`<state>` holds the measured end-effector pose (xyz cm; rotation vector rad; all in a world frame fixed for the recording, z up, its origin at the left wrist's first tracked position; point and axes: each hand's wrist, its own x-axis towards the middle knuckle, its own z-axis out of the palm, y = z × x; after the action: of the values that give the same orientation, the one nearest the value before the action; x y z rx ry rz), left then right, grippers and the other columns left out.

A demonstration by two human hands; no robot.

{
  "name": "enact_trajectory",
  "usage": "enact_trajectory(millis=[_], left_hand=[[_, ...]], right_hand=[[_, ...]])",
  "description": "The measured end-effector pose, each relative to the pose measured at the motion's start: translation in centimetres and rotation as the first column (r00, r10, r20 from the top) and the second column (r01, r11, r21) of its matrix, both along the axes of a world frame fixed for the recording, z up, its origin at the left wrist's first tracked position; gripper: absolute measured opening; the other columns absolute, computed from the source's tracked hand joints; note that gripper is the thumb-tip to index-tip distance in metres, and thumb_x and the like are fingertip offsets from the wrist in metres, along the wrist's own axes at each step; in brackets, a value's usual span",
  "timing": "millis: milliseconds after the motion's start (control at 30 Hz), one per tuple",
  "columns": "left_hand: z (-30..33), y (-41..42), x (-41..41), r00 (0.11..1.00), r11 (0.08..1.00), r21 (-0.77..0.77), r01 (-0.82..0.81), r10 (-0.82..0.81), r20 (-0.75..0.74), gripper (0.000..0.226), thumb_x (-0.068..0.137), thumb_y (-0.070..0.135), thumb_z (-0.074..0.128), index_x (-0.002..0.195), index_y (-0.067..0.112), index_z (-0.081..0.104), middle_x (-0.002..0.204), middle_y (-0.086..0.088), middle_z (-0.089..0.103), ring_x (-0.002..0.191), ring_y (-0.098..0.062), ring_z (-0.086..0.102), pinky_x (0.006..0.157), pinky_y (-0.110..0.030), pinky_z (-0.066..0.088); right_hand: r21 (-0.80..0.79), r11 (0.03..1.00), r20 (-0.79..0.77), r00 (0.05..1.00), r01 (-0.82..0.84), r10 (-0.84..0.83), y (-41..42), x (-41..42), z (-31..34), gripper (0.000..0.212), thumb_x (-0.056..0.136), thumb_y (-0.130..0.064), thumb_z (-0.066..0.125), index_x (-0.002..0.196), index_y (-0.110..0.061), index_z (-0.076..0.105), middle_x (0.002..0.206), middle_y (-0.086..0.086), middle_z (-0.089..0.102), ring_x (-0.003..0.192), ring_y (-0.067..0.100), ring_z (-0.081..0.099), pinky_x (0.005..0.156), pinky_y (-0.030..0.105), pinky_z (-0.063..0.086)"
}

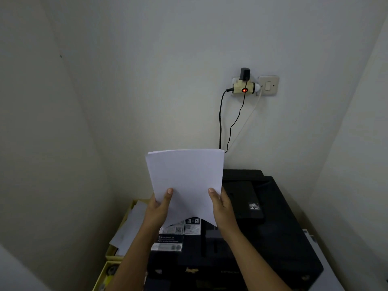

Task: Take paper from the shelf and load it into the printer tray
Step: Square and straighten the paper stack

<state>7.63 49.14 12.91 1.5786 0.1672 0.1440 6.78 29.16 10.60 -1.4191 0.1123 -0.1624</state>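
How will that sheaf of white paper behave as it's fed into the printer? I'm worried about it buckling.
The paper stack looks thin, so probably light and floppy: its bottom edge already curves between the left hand and right hand. Its top edges look slightly fanned, so sheets may slide apart. Held at both lower sides it stands upright, likely stiff enough to feed into the printer.

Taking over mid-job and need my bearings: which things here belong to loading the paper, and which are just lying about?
Belongs to the job:
- paper stack, held upright
- left hand and right hand, gripping its lower edges
- black printer below

Lying about:
- yellow box of loose sheets, left of the printer
- wall adapter, red light lit
- light switch
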Motion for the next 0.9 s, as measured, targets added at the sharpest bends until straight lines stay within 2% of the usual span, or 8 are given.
enact_trajectory(millis=[67,267,433,533,633,733,833,900], left_hand=[[-0.4,0.0,0.0,1.0,1.0,0.022,0.009,-0.009,0.0,0.064,0.095,0.057,0.064,0.148,0.022,0.055,0.138,-0.001,0.066,0.128,-0.026,0.06,0.108,-0.044,0.049],[-0.3,0.1,0.2,1.0,0.999,0.047,0.011,-0.01,-0.015,0.062,0.099,0.053,0.062,0.147,0.015,0.054,0.136,-0.004,0.065,0.12,-0.025,0.059,0.106,-0.044,0.05],[0.8,1.1,0.6,0.998,0.996,0.072,0.059,-0.057,-0.029,0.039,0.101,0.049,0.063,0.131,0.026,0.058,0.118,0.009,0.067,0.116,-0.024,0.063,0.086,-0.035,0.052],[1.7,2.5,1.5,0.993,0.992,0.07,0.105,-0.108,0.042,0.045,0.096,0.055,0.064,0.134,0.033,0.054,0.125,0.011,0.065,0.123,-0.024,0.064,0.076,-0.027,0.054],[3.8,3.9,2.7,0.989,0.999,0.047,-0.004,-0.003,0.146,0.079,0.084,0.055,0.075,0.15,0.036,0.036,0.141,0.003,0.056,0.125,-0.023,0.06,0.085,-0.032,0.054],[6.0,5.4,3.7,0.966,0.991,0.119,-0.058,0.025,0.257,0.1,0.08,0.048,0.088,0.157,0.05,0.024,0.16,0.004,0.041,0.136,-0.02,0.05,0.107,-0.045,0.049],[7.9,6.2,4.4,0.946,0.949,0.311,-0.045,-0.059,0.318,0.088,0.08,0.046,0.09,0.153,0.049,0.041,0.162,0.014,0.042,0.141,-0.012,0.042,0.112,-0.04,0.04],[8.8,6.0,4.6,0.932,0.912,0.411,0.004,-0.152,0.328,0.065,0.082,0.045,0.088,0.14,0.044,0.06,0.146,0.019,0.058,0.129,-0.008,0.055,0.104,-0.037,0.046]], right_hand=[[-0.001,1.0,-0.007,1.0,0.003,-0.003,-0.1,0.0,-0.1,0.039,0.108,-0.04,0.062,0.146,-0.035,0.059,0.132,-0.011,0.074,0.113,0.005,0.074,0.086,0.026,0.061],[-0.099,0.995,0.04,0.999,-0.014,0.018,-0.3,0.4,-0.1,0.041,0.109,-0.045,0.059,0.148,-0.035,0.057,0.134,-0.011,0.073,0.118,0.007,0.073,0.084,0.023,0.063],[-0.23,0.973,0.091,0.995,-0.028,0.05,-0.7,0.7,1.7,0.032,0.112,-0.04,0.055,0.143,-0.038,0.06,0.13,-0.014,0.074,0.114,0.0,0.072,0.085,0.016,0.059],[-0.331,0.942,0.111,0.99,-0.045,0.086,-1.6,0.9,3.6,0.023,0.112,-0.041,0.055,0.134,-0.044,0.06,0.124,-0.018,0.074,0.107,-0.005,0.072,0.083,0.015,0.058],[-0.51,0.859,0.148,0.98,-0.04,0.133,-2.9,1.9,5.8,0.028,0.111,-0.047,0.052,0.135,-0.036,0.062,0.122,-0.014,0.073,0.106,0.0,0.071,0.091,0.032,0.061],[-0.673,0.738,0.153,0.968,-0.046,0.2,-3.9,2.6,8.4,0.037,0.112,-0.049,0.049,0.141,-0.028,0.061,0.121,-0.01,0.073,0.106,0.011,0.071,0.092,0.039,0.061],[-0.797,0.6,0.122,0.957,-0.064,0.264,-4.4,3.1,10.2,0.031,0.113,-0.05,0.046,0.128,-0.027,0.061,0.11,-0.001,0.075,0.094,0.018,0.072,0.084,0.041,0.062],[-0.854,0.515,0.089,0.956,-0.072,0.281,-4.5,3.4,11.0,0.031,0.113,-0.05,0.046,0.129,-0.027,0.06,0.11,0.0,0.075,0.093,0.02,0.071,0.084,0.04,0.062]])
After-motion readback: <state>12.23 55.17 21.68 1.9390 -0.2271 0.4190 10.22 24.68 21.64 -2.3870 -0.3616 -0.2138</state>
